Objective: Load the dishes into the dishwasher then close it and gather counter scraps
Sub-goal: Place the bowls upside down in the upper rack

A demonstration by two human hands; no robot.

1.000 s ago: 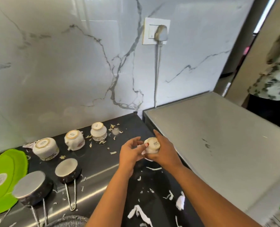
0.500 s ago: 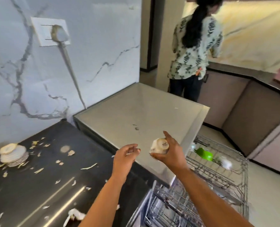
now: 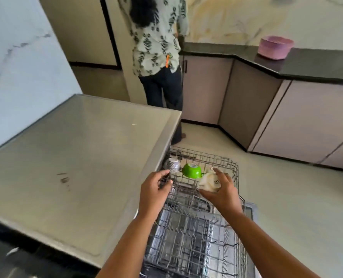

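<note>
the only writing in view is a small dark printed mark on the base of the white cup (image 3: 209, 182), which the right hand (image 3: 221, 192) holds tilted above the pulled-out dishwasher rack (image 3: 196, 233). the mark sits on the side of the cup base nearest the hand, just beside the thumb. the letters are blurred and partly covered, so they cannot be read with any certainty. the green bowl (image 3: 191, 170) just behind the cup in the rack shows a pale patch on its underside, but no legible text.
</note>
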